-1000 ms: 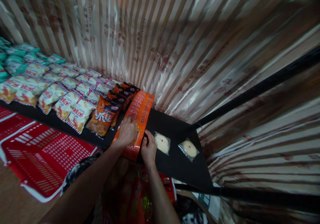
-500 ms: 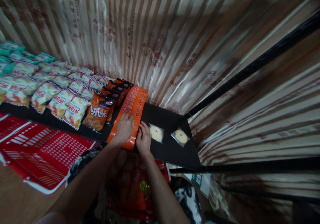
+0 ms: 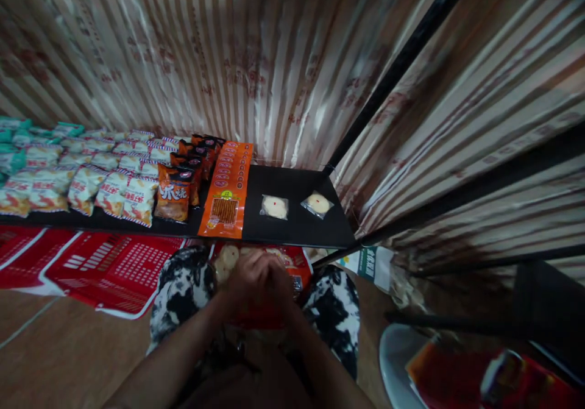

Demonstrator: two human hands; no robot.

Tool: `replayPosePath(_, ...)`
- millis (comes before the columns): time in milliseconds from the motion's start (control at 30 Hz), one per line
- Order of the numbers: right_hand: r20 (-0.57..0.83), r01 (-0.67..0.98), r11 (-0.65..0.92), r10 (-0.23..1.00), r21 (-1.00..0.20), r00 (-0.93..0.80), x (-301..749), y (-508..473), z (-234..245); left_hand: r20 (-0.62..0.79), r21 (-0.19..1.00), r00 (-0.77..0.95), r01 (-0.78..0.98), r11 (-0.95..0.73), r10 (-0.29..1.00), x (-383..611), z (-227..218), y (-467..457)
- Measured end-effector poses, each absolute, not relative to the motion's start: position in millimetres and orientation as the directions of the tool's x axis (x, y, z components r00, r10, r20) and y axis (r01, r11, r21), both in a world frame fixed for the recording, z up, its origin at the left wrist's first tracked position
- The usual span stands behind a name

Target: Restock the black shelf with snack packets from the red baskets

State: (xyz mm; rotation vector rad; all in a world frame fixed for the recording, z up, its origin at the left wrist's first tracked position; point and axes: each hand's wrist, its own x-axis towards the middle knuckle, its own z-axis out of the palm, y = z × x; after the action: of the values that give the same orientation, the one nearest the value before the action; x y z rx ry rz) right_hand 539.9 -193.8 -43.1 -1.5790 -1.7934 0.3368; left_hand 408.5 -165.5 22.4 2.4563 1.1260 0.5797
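My left hand (image 3: 249, 275) and my right hand (image 3: 278, 280) are close together between my knees, over a red basket (image 3: 292, 253) of packaged snacks. Both look closed, fingers curled inward; dimness and blur hide what they hold, if anything. Round pale wrapped crackers (image 3: 226, 259) lie beside my left hand. Beyond my hands, a long orange snack packet (image 3: 223, 208) with a clear window lies flat on the black shelf (image 3: 292, 229). To its right are two wrapped round crackers, one nearer (image 3: 274, 206) and one farther right (image 3: 317, 203).
Orange-and-black snack bags (image 3: 172, 195) stand left of the orange packet, then rows of white bags (image 3: 109, 192) and green bags (image 3: 13, 135). Red baskets (image 3: 123, 269) sit below the shelf. Black poles (image 3: 393, 80) and a striped curtain (image 3: 283, 61) border it. A pale tub (image 3: 393, 354) stands lower right.
Both hands have left the long orange packet and drawn back to the basket between my knees. The packet stays flat on the shelf. The view has shifted and turned.
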Motion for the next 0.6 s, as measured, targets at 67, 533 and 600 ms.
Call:
replayPosePath(67,0.201,0.814,0.110,0.980,-0.570,0.007,549.8,-210.5,-59.0,0.096,0.511,0.624,0.638,-0.576,0.776,412.1,-2.1,-195.2)
replayPosePath(533,-0.284,0.929,-0.279,0.936,-0.241,0.208,556.6,-211.4,-70.6,-0.300,0.232,0.291,0.946,-0.226,0.909,400.6,-57.3,-226.1)
replayPosePath(600,-0.248,0.925,-0.293,0.940,-0.244,0.233,557.1,-210.5,-70.8,-0.276,0.261,0.298,0.938,-0.227,0.914,397.7,-55.2,-225.0)
